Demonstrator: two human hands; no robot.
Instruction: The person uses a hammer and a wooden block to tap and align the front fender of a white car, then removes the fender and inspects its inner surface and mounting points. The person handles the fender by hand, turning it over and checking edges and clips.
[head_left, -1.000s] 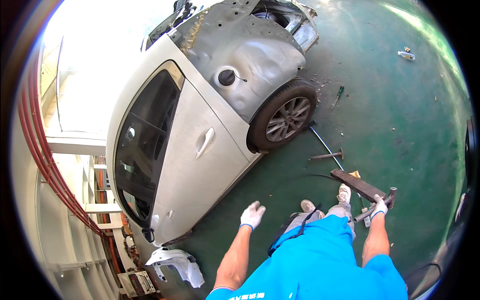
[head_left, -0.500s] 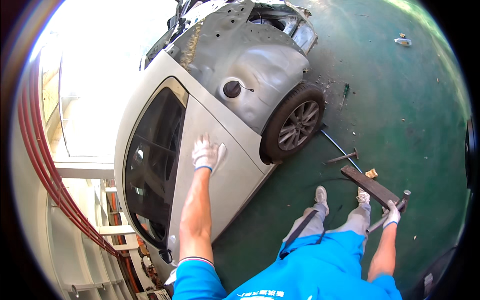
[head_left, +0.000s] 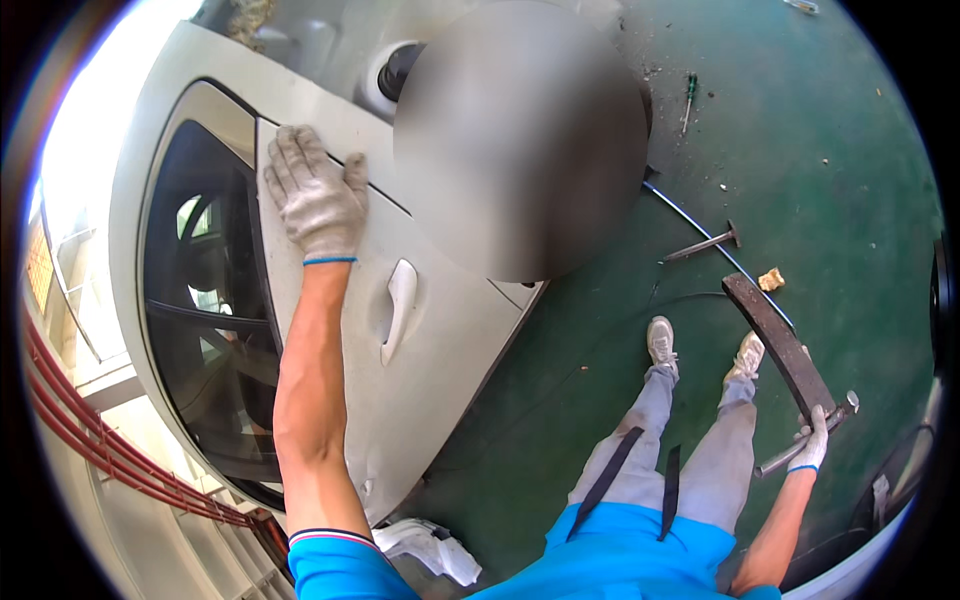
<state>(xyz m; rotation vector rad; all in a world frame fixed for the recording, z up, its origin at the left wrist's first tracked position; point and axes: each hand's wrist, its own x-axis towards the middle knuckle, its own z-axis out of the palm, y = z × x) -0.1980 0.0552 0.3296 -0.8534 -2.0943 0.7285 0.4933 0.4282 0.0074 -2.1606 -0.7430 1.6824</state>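
Observation:
My left hand (head_left: 322, 205), in a pale work glove with a blue cuff, lies flat on the white car door (head_left: 430, 335). Its fingers are stretched out beside the side window (head_left: 205, 270), above the door handle (head_left: 398, 308). Low on the right, my gloved right hand (head_left: 815, 442) is closed round two things together. One is a long dark brown block (head_left: 778, 335), which looks like wood and points away from me. The other is a hammer (head_left: 848, 404) whose metal handle crosses below the block. A round grey blur hides the wheel area and part of the rear body.
On the green floor lie another hammer (head_left: 705, 245), a long thin blue-white rod (head_left: 715, 250), a green-handled screwdriver (head_left: 689, 103) and a crumpled yellowish scrap (head_left: 771, 279). White crumpled material (head_left: 430, 548) sits by the door's near end. Red pipes (head_left: 110, 455) run along the left.
My left hand has slid from beside the door handle to higher on the door, near the window edge. The view has shifted closer to the door. My right hand keeps the block and hammer.

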